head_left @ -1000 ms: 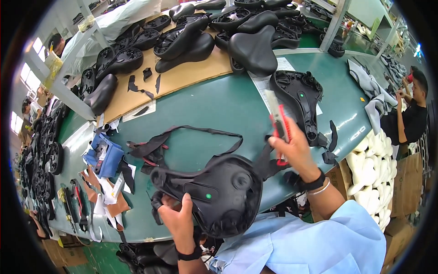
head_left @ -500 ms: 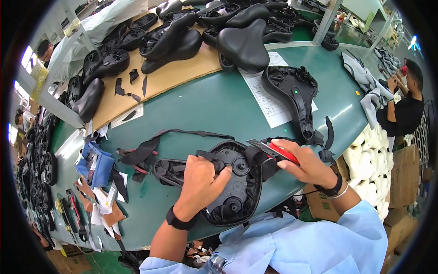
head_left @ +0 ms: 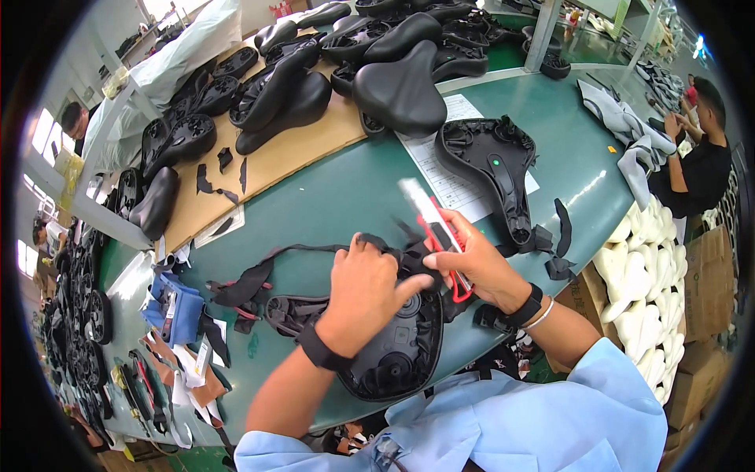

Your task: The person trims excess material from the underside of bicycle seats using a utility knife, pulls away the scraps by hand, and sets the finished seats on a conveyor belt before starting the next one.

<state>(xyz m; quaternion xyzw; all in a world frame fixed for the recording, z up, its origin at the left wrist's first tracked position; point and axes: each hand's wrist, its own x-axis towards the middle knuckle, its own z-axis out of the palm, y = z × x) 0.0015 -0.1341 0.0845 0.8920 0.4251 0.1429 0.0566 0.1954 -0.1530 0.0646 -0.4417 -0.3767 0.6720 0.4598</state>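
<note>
The green surface [head_left: 334, 197] carries an upturned bicycle saddle [head_left: 401, 338] at its near edge, a second saddle [head_left: 503, 169] partly over a printed sheet [head_left: 440, 173], black fabric strips [head_left: 562, 228] beside its nose, a blue bin [head_left: 187, 316], grey fabric [head_left: 605, 118] and a cardboard sheet [head_left: 275, 171].

Black saddle [head_left: 397, 348] lies underside up, red knife [head_left: 439, 230] tilted.

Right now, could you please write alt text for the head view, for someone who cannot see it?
A person's right hand holds a red utility knife near an upturned black bicycle saddle at the edge of a green table; the left hand is over the saddle's far side. More black saddles lie piled beyond.
</note>
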